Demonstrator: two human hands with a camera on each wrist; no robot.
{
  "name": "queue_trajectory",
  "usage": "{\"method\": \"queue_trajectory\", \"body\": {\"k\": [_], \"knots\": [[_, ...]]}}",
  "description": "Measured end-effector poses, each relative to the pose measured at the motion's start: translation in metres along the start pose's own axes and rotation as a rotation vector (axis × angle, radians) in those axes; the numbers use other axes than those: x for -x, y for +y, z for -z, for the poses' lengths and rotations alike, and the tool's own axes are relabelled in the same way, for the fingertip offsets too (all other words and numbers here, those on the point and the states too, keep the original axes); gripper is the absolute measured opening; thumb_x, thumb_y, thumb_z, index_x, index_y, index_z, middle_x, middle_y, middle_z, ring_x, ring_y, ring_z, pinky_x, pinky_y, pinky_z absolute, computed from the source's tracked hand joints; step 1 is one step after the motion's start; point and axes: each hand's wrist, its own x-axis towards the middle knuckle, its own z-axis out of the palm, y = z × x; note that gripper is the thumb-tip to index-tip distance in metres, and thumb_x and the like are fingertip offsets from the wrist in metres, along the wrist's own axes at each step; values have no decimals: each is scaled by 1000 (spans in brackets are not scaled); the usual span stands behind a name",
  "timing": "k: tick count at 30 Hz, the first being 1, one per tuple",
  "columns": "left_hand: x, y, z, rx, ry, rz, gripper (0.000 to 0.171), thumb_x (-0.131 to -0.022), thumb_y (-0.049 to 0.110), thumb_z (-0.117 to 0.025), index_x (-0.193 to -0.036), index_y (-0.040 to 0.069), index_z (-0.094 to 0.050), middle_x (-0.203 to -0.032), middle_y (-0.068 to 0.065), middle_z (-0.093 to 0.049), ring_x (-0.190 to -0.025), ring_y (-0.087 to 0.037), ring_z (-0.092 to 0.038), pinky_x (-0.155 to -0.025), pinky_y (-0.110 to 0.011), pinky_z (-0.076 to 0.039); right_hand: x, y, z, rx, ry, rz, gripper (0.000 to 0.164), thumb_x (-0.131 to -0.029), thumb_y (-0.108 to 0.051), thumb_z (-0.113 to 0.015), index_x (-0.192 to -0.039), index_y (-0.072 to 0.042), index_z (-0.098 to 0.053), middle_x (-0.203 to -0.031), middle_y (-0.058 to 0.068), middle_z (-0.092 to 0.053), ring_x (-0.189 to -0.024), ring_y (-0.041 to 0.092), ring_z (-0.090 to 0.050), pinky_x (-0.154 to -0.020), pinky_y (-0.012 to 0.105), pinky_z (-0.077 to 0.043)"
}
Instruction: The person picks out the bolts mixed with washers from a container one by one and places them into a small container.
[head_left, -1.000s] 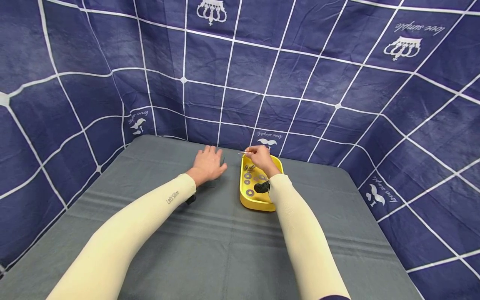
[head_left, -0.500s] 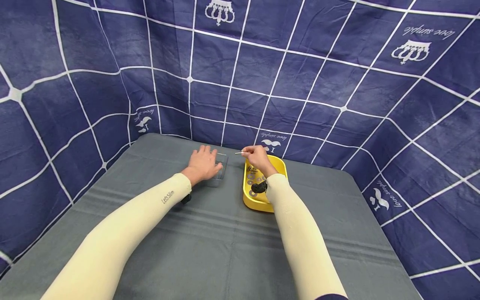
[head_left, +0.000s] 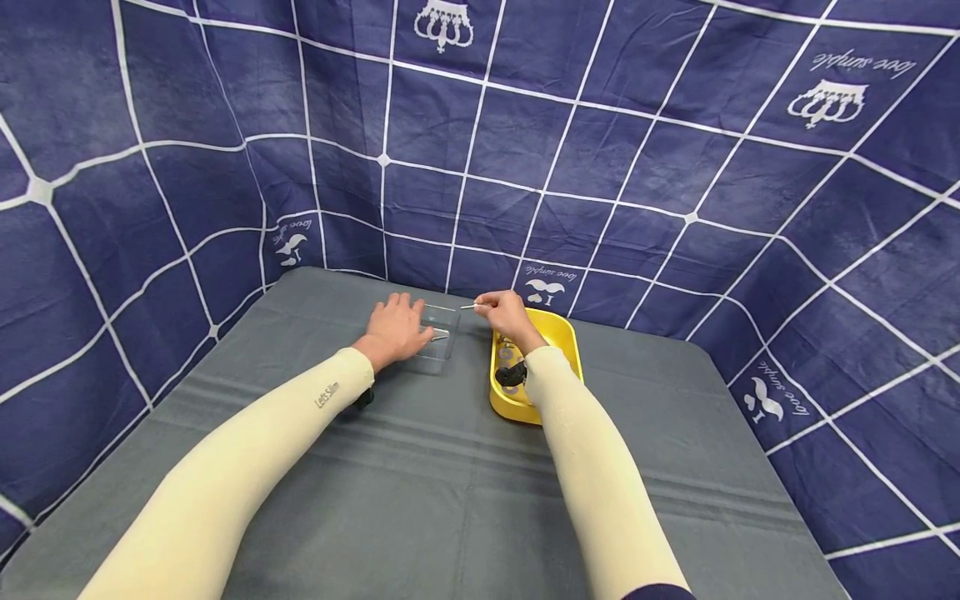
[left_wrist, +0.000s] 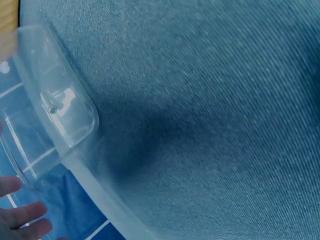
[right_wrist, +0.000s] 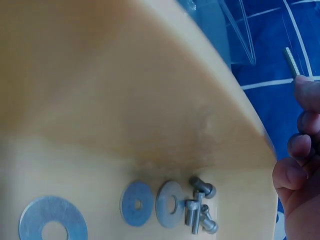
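Note:
Fingers spread, my left hand [head_left: 397, 332] is at the left side of a clear plastic box [head_left: 431, 365] in the head view. The left wrist view shows the box's transparent corner [left_wrist: 75, 117] near the fingertips; whether they touch it I cannot tell. A small shiny shape inside the box is too unclear to name. My right hand [head_left: 504, 315] is above the far left rim of a yellow tray [head_left: 517, 410], pinching a screw [right_wrist: 291, 61] by one end, its threaded shaft pointing toward the box. The hand hides its head.
Inside the tray lie flat washers [right_wrist: 136, 204] of different sizes and a small cluster of screws [right_wrist: 197, 205]. Grey cloth [head_left: 420, 483] covers the table. A blue curtain with white lines [head_left: 600, 150] hangs behind and along the sides.
My left hand has shifted left, showing more of the clear box. The right hand has moved slightly left toward the box, still pinching the screw. The head view has turned slightly.

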Motion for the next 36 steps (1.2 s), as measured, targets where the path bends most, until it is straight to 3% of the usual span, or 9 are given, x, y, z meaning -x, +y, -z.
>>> {"method": "queue_trajectory", "body": {"k": [7, 21, 29, 36], "knots": [[-1, -8, -1, 11, -16, -10, 66, -94, 44, -50, -146, 3, -47, -137, -24, -49, -133, -40, -42, -105, -60, -38, -3, -4, 0, 13, -2, 23, 15, -93, -13, -69, -102, -4, -77, -76, 2, -65, -71, 14, -51, -64, 23, -38], [3, -20, -2, 12, -52, 11, 68, -96, 45, -54, -148, 3, -44, -141, -25, -48, -136, -41, -41, -107, -61, -38, -11, -12, -4, 18, -17, 82, 15, -92, -12, -69, -101, -4, -78, -71, -4, -59, -69, 12, -47, -62, 23, -36], [2, -25, -6, 27, -59, 40, 69, -96, 47, -54, -150, 5, -44, -142, -25, -48, -135, -41, -42, -106, -61, -38, -13, -23, -11, -2, -38, 62, 16, -93, -13, -69, -104, -5, -78, -88, 6, -72, -73, 12, -52, -65, 22, -40], [2, -27, -6, 32, -85, 56, 70, -97, 46, -54, -152, 6, -41, -143, -25, -48, -136, -41, -42, -106, -61, -39, -15, -27, -17, -8, -50, 44, 16, -94, -14, -69, -104, -4, -78, -95, 8, -74, -77, 14, -53, -68, 23, -40]]}}
